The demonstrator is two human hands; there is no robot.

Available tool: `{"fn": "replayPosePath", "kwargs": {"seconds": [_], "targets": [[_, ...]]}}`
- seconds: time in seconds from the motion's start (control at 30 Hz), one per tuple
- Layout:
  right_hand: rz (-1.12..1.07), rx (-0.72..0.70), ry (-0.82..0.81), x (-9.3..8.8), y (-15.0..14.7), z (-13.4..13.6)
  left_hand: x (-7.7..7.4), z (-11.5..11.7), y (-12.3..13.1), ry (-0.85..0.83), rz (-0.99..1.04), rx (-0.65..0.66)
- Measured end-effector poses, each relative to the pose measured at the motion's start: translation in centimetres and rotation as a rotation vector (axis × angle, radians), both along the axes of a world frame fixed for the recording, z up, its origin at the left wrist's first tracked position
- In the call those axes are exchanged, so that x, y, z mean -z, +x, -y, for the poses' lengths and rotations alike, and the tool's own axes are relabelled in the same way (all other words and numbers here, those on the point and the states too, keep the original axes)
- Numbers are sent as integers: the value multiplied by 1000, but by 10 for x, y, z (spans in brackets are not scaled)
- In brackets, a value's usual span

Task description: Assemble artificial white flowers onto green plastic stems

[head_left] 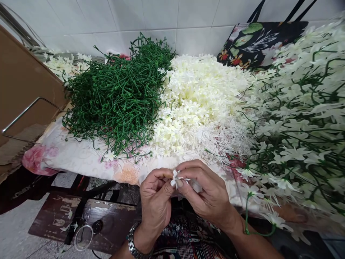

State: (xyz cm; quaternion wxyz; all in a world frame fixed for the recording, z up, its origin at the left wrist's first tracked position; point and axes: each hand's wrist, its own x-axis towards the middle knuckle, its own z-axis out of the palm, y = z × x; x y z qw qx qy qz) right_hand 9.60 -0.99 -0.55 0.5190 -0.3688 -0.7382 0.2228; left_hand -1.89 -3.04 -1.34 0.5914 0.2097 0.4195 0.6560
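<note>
My left hand (157,198) and my right hand (206,190) meet in front of my lap, fingertips pinched together. Between them is a small white artificial flower (176,178), which both hands grip by its petals or base; the fingers partly cover it. Just beyond, a heap of loose white flower heads (199,97) lies on a flowered cloth (88,158). A tangle of green plastic stems (115,93) is piled to its left. Thin white stamens (223,140) lie in a loose pile near my right hand.
White flowers on green stems (293,144) are heaped on the right. A black floral bag (261,45) leans on the tiled wall (151,18). At the left stands a cardboard box (29,72). Low on the left are a brown wooden board (113,219) and a clear round ring (83,237).
</note>
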Motion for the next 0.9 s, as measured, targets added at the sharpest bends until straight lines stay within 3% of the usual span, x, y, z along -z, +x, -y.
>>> {"fn": "replayPosePath", "kwargs": {"seconds": [0.53, 0.9], "targets": [[7, 53, 67, 2, -3, 2, 0, 1, 0, 54, -74, -63], [38, -64, 2, -3, 3, -3, 3, 2, -5, 114, -204, -22]]}}
